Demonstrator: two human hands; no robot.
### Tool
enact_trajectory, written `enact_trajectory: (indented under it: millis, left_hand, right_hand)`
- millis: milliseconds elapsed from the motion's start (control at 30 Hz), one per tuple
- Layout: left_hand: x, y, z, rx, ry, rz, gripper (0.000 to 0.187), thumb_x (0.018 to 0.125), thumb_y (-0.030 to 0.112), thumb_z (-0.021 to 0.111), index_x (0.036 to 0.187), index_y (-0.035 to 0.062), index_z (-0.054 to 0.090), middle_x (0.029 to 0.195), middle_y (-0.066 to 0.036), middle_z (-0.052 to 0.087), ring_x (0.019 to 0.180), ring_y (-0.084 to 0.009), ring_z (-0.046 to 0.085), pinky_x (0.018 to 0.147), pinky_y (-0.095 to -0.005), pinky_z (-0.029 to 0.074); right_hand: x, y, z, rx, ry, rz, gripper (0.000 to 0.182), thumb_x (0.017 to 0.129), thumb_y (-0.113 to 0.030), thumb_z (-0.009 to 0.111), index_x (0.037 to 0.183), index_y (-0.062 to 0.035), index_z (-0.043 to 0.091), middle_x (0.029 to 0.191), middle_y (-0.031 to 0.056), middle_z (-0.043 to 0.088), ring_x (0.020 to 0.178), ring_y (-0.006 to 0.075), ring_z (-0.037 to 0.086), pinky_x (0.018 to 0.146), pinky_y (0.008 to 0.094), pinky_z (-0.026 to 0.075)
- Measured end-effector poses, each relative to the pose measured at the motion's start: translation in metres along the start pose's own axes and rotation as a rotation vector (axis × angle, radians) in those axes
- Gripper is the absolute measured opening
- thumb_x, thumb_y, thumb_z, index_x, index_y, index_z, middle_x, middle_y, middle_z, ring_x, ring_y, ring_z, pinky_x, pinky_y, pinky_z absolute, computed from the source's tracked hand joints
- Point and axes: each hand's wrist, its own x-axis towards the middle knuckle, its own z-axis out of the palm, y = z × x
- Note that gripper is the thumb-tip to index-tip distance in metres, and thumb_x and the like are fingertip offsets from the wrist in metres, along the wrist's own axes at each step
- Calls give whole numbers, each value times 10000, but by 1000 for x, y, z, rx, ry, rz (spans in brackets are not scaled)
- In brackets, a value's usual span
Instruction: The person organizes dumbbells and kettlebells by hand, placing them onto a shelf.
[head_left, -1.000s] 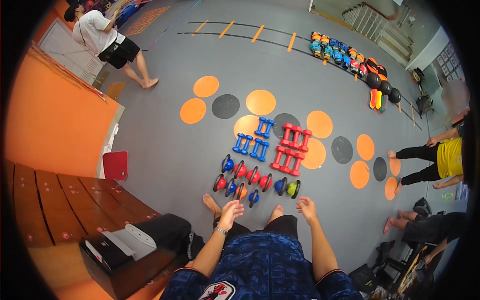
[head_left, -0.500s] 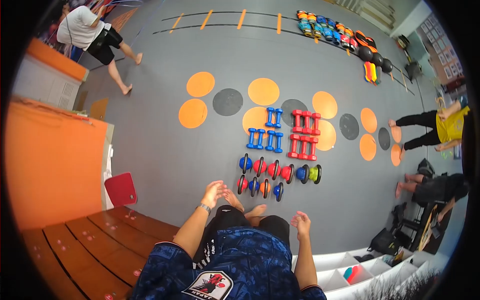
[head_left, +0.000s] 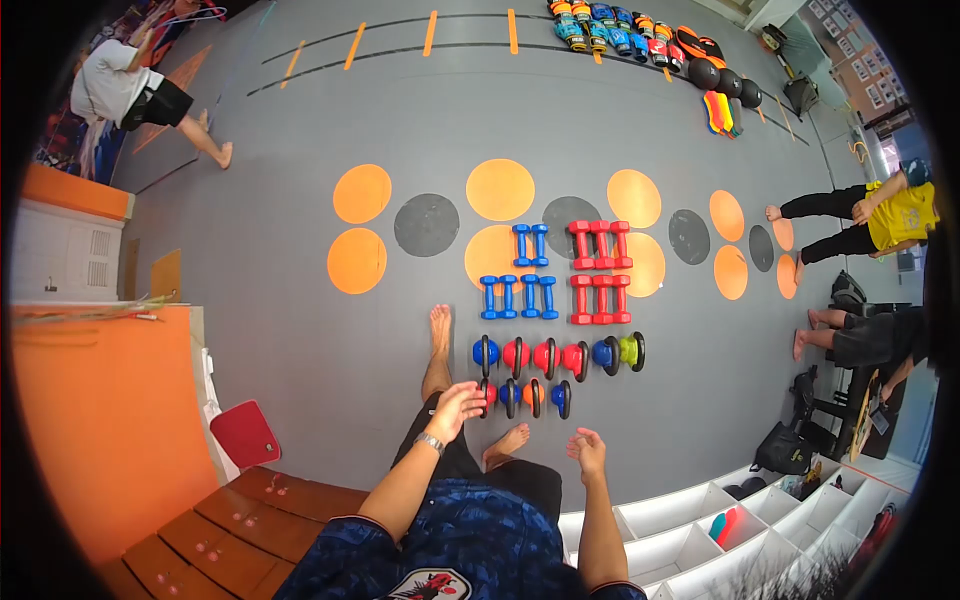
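Note:
My left hand [head_left: 455, 411] is raised with its fingers apart and holds nothing; in the view it overlaps the left end of the lower kettlebell row. My right hand [head_left: 587, 451], also empty and with fingers apart, is below and right of that row. Two rows of kettlebells lie on the floor, among them a blue one [head_left: 486, 351] and a green one [head_left: 629, 350]. Beyond them are blue dumbbells [head_left: 530, 245] and, to their right, red dumbbells [head_left: 600, 299]. My bare feet [head_left: 508, 443] are left of and below the kettlebells.
White shelves [head_left: 680, 507] stand at the lower right, a red stool [head_left: 245, 433] and brown boards [head_left: 240, 533] at the lower left. Black balls [head_left: 728, 83] and gloves lie at the top right. People are at the upper left [head_left: 110, 85] and right [head_left: 900, 215].
My left foot has moved forward, left of the kettlebells. My left hand has shifted right in the view, my right hand slightly left. The person at the upper left appears farther left.

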Motion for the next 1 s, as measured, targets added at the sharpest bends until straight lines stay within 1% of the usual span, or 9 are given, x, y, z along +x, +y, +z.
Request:
enact_trajectory:
  millis: [100,333,467,533,633,733,833,933,1000]
  left_hand:
    - [50,26,-20,23,30,-151,291,953,206,571,1207,67,541,1067,-118,645,965,-241,657,813,-383,539]
    - [192,80,-61,296,50,-183,254,945,199,565,1170,82,558,977,-62,653,822,-151,642,694,-301,527]
    - [297,62,-86,428,102,-204,228,944,174,561,1155,87,563,957,-35,642,805,-126,622,654,-268,504]
    - [352,50,-92,548,149,-159,236,903,144,605,1133,92,604,933,-42,664,760,-125,631,653,-276,518]
    - [429,22,-105,770,162,-64,315,852,158,642,1148,55,607,997,-110,688,893,-195,663,790,-326,523]
    - [488,-2,-106,875,174,-10,446,828,194,663,1237,45,564,1108,-168,669,1041,-283,640,911,-379,492]
    - [540,-30,-102,881,295,14,557,824,186,677,1335,65,488,1196,-189,629,1093,-311,616,942,-393,478]
    - [584,-59,-100,764,306,84,567,885,153,661,1382,49,408,1239,-144,583,1089,-226,577,907,-368,480]
    - [605,-66,-105,730,283,37,546,895,131,653,1375,51,405,1206,-132,587,1081,-226,574,910,-377,473]
  right_hand:
    - [28,-18,50,-96,-6,39,286,896,-39,509,1179,-16,552,930,102,649,763,192,649,680,316,543]
    - [121,-71,157,-206,-86,43,267,915,-48,519,1176,-16,567,951,98,657,788,173,652,688,301,538]
    - [208,-81,204,-267,-106,19,257,940,-81,538,1187,-16,569,955,86,652,809,167,654,694,299,539]
    - [257,-75,225,-212,-106,-30,246,935,-80,560,1173,-19,577,899,57,647,771,129,631,655,255,507]
    - [328,-54,246,-204,-117,1,256,935,-78,573,1185,-22,578,909,53,652,784,112,621,655,242,499]
    - [409,-8,263,-256,-114,-37,328,928,-62,575,1252,-15,554,1076,115,659,942,164,639,765,283,526]
    - [487,33,285,-368,-102,-192,411,904,-73,604,1303,-15,521,1189,162,628,1042,219,629,855,327,518]
    - [551,65,312,-471,-55,-274,508,877,-129,645,1345,-21,480,1242,190,597,1089,271,615,919,370,494]
    - [576,74,328,-515,-30,-285,567,865,-177,664,1369,-26,452,1245,203,591,1102,299,610,943,390,476]
